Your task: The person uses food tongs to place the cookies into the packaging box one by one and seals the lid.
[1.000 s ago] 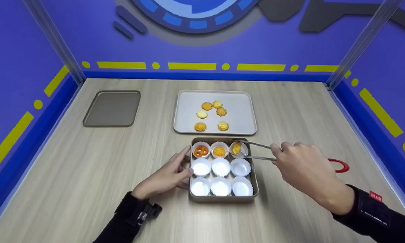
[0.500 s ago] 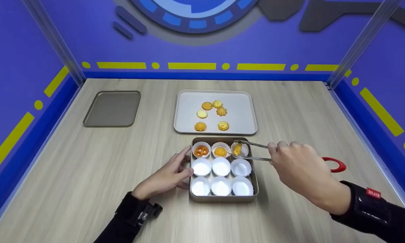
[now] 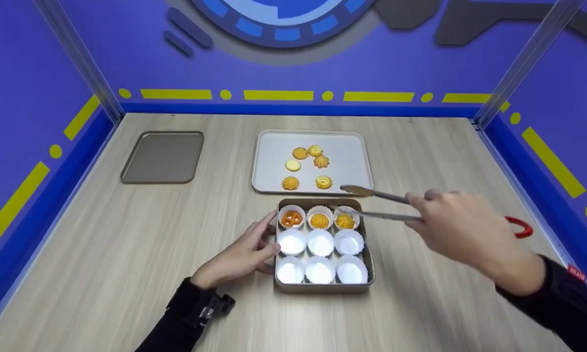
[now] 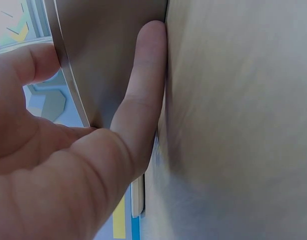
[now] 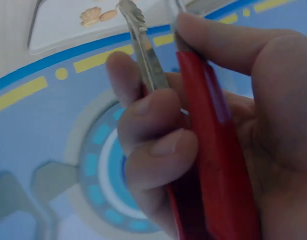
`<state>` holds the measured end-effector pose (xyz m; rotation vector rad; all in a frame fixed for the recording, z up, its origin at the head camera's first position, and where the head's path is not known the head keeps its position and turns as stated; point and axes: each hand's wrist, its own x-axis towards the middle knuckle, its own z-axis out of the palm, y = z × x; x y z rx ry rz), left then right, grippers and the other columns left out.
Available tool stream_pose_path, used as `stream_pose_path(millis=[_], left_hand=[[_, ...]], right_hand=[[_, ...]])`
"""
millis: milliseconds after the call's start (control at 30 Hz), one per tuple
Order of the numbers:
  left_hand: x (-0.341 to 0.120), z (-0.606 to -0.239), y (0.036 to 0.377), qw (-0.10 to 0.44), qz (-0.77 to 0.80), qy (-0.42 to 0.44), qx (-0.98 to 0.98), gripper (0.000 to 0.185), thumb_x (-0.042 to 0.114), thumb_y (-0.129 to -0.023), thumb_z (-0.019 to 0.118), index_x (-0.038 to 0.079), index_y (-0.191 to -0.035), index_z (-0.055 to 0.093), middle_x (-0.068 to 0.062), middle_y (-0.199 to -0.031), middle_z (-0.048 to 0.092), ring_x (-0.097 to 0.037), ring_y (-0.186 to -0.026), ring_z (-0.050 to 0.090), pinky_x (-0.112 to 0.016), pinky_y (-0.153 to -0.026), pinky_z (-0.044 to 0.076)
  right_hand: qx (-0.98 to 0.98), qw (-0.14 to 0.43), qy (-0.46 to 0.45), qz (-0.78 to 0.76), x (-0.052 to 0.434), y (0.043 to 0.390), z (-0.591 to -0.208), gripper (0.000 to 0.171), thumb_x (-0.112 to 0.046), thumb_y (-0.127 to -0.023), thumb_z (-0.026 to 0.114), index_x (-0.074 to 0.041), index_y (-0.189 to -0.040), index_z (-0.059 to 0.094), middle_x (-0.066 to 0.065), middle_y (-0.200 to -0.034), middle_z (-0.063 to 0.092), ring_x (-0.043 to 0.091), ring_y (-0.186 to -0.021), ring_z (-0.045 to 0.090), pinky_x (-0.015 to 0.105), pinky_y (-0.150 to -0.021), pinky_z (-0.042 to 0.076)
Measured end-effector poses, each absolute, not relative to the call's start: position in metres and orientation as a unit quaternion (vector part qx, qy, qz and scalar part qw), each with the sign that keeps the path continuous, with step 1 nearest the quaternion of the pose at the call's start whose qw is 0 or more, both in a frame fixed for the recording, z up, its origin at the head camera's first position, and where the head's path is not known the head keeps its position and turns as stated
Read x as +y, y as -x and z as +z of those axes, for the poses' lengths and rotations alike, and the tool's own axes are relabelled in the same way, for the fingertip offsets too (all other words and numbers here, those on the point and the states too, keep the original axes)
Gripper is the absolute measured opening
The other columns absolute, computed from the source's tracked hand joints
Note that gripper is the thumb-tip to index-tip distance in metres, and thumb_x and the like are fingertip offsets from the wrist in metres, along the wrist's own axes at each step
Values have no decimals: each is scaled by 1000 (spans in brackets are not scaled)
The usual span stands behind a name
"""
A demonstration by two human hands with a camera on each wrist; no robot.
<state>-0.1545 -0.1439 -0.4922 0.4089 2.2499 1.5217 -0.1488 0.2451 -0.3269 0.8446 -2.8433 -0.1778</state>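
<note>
A metal box (image 3: 324,288) holds white paper cups in rows; its back row contains a glossy orange cookie (image 3: 291,219), a swirled cookie (image 3: 319,220) and another golden cookie (image 3: 345,221). My left hand (image 3: 242,252) rests against the box's left side, its extended fingers touching the wall, as the left wrist view also shows. With curled fingers my right hand (image 3: 462,227) grips red-handled metal tongs (image 5: 213,145). The tongs' arms are spread apart, with nothing between the tips; one tip is over the back right cup, the other near the tray's front edge.
Behind the box lies a pale tray (image 3: 269,151) bearing several cookies (image 3: 321,161). A brown tray (image 3: 164,157) sits at the back left of the wooden table (image 3: 127,244). Blue walls (image 3: 293,78) enclose the back and sides.
The tongs have spread and let go of the golden cookie, which now sits in the back right cup. My right hand has moved up and right. The left hand stays put.
</note>
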Motion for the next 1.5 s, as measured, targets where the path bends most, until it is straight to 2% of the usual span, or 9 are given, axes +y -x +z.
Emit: stream_pose_path(millis=[133, 267, 500, 700, 933, 1133, 1333, 1500], left_hand=[[-144, -493, 154, 208, 571, -135, 782, 87, 23, -106, 63, 20, -173, 8, -20, -152, 39, -28, -114, 55, -40, -85, 67], [-144, -493, 153, 212, 582, -132, 774, 87, 21, -106, 62, 19, -173, 7, -21, -151, 37, -29, -115, 54, -40, -81, 68], [-143, -491, 154, 207, 567, -139, 785, 86, 22, -106, 62, 19, -173, 8, -19, -150, 39, -28, -116, 53, -37, -84, 67], [-142, -489, 154, 207, 562, -143, 788, 86, 22, -106, 62, 18, -173, 7, -19, -150, 39, -28, -115, 54, -38, -86, 67], [-143, -489, 154, 201, 550, -142, 798, 87, 26, -106, 63, 19, -173, 8, -18, -151, 41, -27, -115, 56, -38, -92, 64], [-144, -489, 154, 195, 537, -143, 808, 87, 29, -106, 63, 18, -173, 9, -16, -150, 43, -26, -115, 56, -39, -97, 60], [-144, -490, 154, 202, 551, -139, 798, 87, 27, -106, 63, 19, -173, 9, -17, -151, 41, -27, -115, 55, -39, -92, 64], [-144, -490, 154, 207, 553, -133, 796, 87, 27, -106, 63, 21, -173, 8, -17, -153, 39, -28, -115, 55, -37, -90, 65]], right_hand=[[-962, 70, -263, 26, 261, 178, -335, 25, -29, -97, 79, -9, -109, 71, 0, -71, 54, 15, -58, 46, 29, -46, 39], [-968, 74, -235, 46, 265, 208, -356, 21, -31, -99, 76, -12, -100, 67, -1, -67, 44, 17, -59, 43, 30, -51, 29], [-976, 17, -207, 65, 255, 237, -394, 28, -34, -99, 75, -9, -111, 74, 0, -69, 47, 19, -63, 46, 31, -54, 31], [-976, -1, -203, 77, 248, 246, -409, 33, -35, -97, 76, -8, -117, 76, 2, -72, 54, 20, -66, 51, 32, -55, 34], [-973, -1, -216, 78, 241, 246, -409, 24, -33, -97, 77, -12, -107, 75, 1, -72, 54, 20, -65, 49, 32, -54, 34], [-972, 13, -224, 69, 238, 246, -407, 21, -31, -96, 78, -13, -106, 77, 2, -71, 54, 21, -66, 50, 32, -54, 36], [-973, 13, -221, 63, 239, 249, -406, 22, -31, -95, 80, -13, -107, 77, 3, -73, 56, 23, -66, 51, 32, -54, 36], [-974, 24, -217, 59, 241, 252, -406, 18, -31, -96, 78, -14, -100, 75, 0, -68, 51, 21, -64, 49, 32, -52, 33]])
